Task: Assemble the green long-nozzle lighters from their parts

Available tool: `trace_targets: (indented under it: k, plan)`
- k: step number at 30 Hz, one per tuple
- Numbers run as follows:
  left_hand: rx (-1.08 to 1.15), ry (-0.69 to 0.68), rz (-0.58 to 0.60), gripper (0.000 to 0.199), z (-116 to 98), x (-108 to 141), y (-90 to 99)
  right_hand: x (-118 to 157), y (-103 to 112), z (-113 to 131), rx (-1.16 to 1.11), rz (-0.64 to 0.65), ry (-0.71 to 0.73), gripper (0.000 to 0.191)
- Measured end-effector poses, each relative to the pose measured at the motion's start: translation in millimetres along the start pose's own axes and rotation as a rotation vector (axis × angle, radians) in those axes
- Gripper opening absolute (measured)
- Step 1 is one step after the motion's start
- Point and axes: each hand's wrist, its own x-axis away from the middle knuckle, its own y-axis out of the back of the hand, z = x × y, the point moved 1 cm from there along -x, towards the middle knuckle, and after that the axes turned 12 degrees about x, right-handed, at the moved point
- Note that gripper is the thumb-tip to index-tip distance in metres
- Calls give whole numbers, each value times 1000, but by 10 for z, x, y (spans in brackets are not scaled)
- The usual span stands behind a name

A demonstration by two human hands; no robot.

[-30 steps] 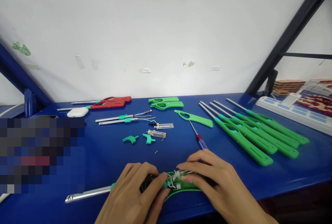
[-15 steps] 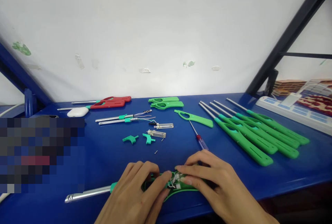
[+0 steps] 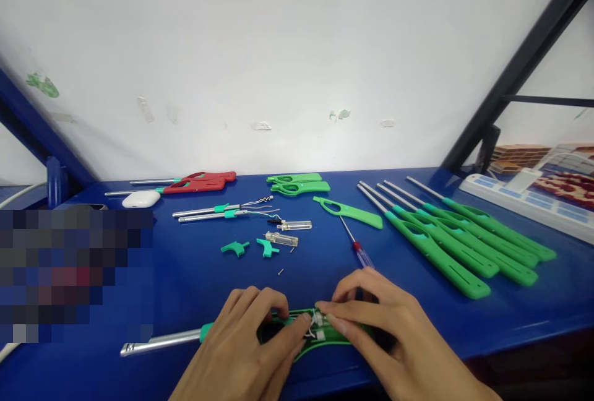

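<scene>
An opened green gas lighter (image 3: 325,350) lies near the table's front edge, its metal tube pointing left and its inner parts showing. My left hand (image 3: 250,339) is wrapped round the middle of its handle, with thumb and forefinger by white wires (image 3: 310,328). My right hand (image 3: 383,327) pinches at a small clear and white part in the open handle shell; the fingertips hide most of it. Behind my hands lie two teal triggers (image 3: 236,248), two clear fuel tanks (image 3: 282,239), small screws (image 3: 280,271) and a screwdriver (image 3: 362,255).
Several closed green lighters (image 3: 445,258) lie at right beside a white power strip (image 3: 524,200). Two metal tubes with wires (image 3: 208,214), light green handle shells (image 3: 301,187), red lighters (image 3: 197,185) and a white case (image 3: 141,199) lie farther back. A blurred area covers the left.
My right fingertips have shifted slightly on the part inside the lighter, and more of the green shell shows beneath them. My left hand keeps its hold. The view has shifted slightly.
</scene>
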Motion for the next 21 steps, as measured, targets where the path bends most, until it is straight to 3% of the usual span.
trace_targets:
  k: [21]
  plan:
    - [23,-61,-46,36,16,-28,20,-9,11,10,11,-5,-3,31]
